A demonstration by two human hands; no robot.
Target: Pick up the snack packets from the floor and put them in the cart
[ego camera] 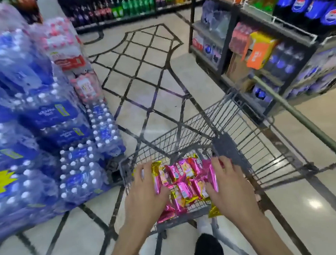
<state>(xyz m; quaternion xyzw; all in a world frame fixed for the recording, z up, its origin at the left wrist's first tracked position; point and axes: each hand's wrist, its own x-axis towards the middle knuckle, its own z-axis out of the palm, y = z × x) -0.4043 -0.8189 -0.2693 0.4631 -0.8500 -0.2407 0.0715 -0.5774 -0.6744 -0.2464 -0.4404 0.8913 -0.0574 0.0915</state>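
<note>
Bare forearms reach down to the left hand (pixel 146 188) and right hand (pixel 228 183), set apart and clamped on either side of a heap of snack packets (pixel 185 179), glossy pink and gold foil pillows. Left thumb lies across one packet; right fingers curl over the far edge. The heap sits at the near end of a grey wire cart (pixel 232 111); whether it rests on the mesh is unclear. Shrink-wrapped water bottle packs (pixel 46 121) flank it on glossy tiled floor (pixel 160 91).
</note>
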